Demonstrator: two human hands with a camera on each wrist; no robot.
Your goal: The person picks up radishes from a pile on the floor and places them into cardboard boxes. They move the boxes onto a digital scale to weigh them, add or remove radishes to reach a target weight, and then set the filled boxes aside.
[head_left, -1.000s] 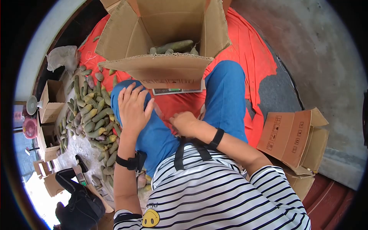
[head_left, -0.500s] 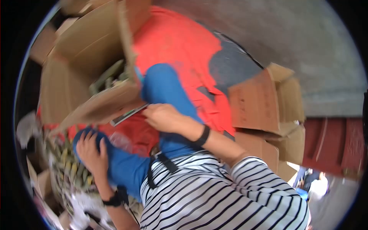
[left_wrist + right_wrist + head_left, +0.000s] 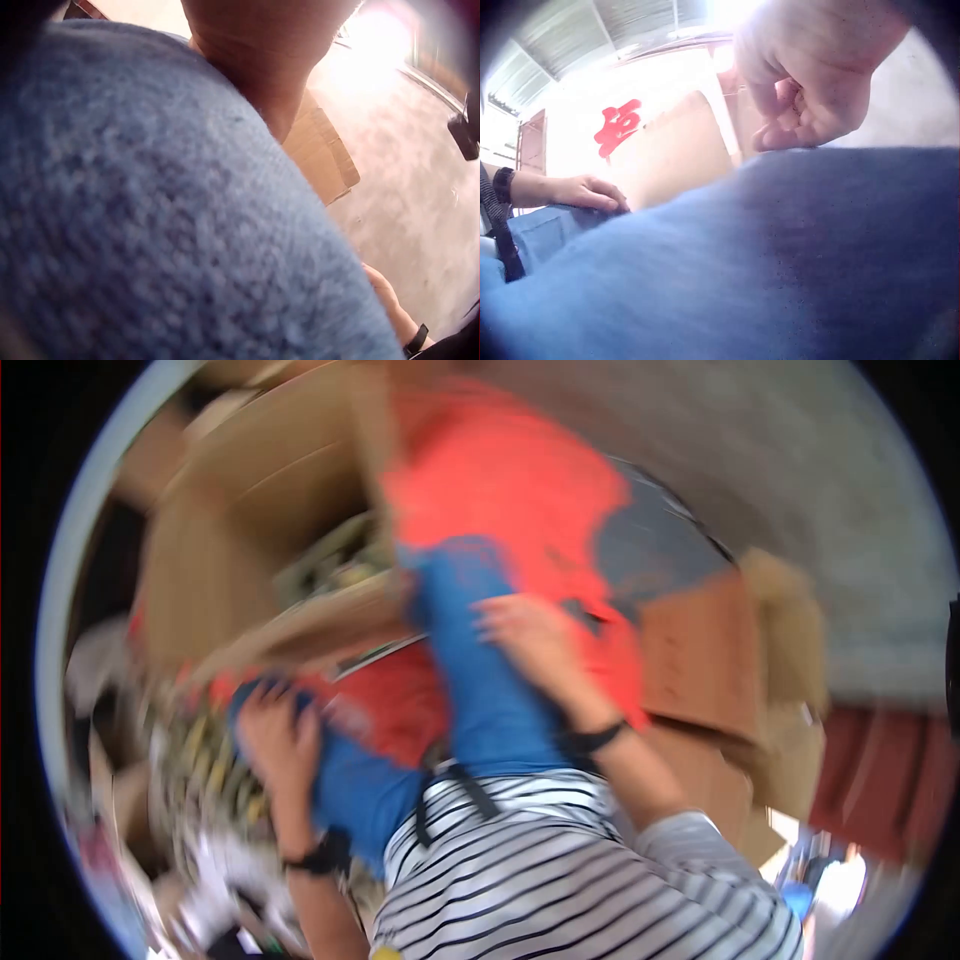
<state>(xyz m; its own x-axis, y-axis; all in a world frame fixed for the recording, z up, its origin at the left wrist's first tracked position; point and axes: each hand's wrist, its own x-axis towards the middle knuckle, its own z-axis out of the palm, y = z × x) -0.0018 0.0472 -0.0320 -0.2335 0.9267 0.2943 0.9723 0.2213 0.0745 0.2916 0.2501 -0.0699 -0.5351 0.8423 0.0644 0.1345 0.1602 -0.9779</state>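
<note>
My left hand (image 3: 280,738) rests on the left knee of the blue trousers (image 3: 365,800), its fingers spread and holding nothing. Over the right thigh, my right hand (image 3: 530,640) is blurred in the head view. The right wrist view has the same right hand (image 3: 817,82) with loosely curled fingers, right at the blue cloth, and nothing shows in its grasp. In front of the knees stands an open cardboard box (image 3: 190,590). Long green vegetables (image 3: 340,560) lie inside it, partly hidden by its front wall.
A scale edge (image 3: 385,652) shows below the box. Red sheeting (image 3: 500,480) covers the floor ahead. More vegetables (image 3: 205,760) are heaped at the left. Another open carton (image 3: 695,655) stands at the right, near a grey wall (image 3: 800,470).
The head view has swung to the right, so the box appears further left. My right hand has moved from near the lap onto the right thigh. My left hand stays on the left knee.
</note>
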